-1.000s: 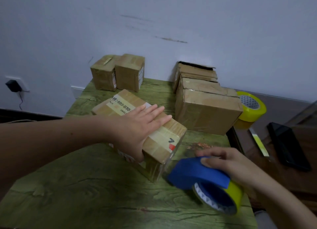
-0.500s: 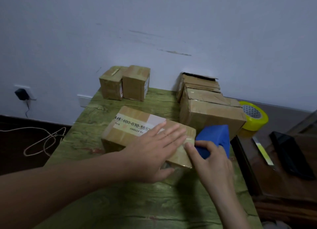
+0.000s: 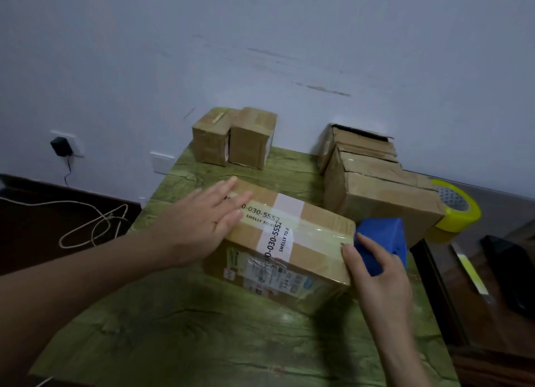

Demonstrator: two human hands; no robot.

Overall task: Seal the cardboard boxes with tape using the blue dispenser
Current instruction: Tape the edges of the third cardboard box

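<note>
Left hand point(image 3: 202, 227): fingers straight, flat on box point(image 3: 312, 221) top, steadying it | Right hand point(image 3: 379, 273): clamped on blue dispenser point(image 3: 382, 236) at box right end to lay tape point(image 3: 324, 237)

Matt brown cardboard box point(image 3: 292, 239) under glossy clear tape point(image 3: 324, 236), smooth blue plastic dispenser point(image 3: 382, 244), green wood-grain table point(image 3: 202, 328).

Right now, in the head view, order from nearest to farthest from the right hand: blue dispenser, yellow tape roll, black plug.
1. blue dispenser: in the right hand.
2. yellow tape roll: behind, to the right.
3. black plug: on the wall, far left.
</note>
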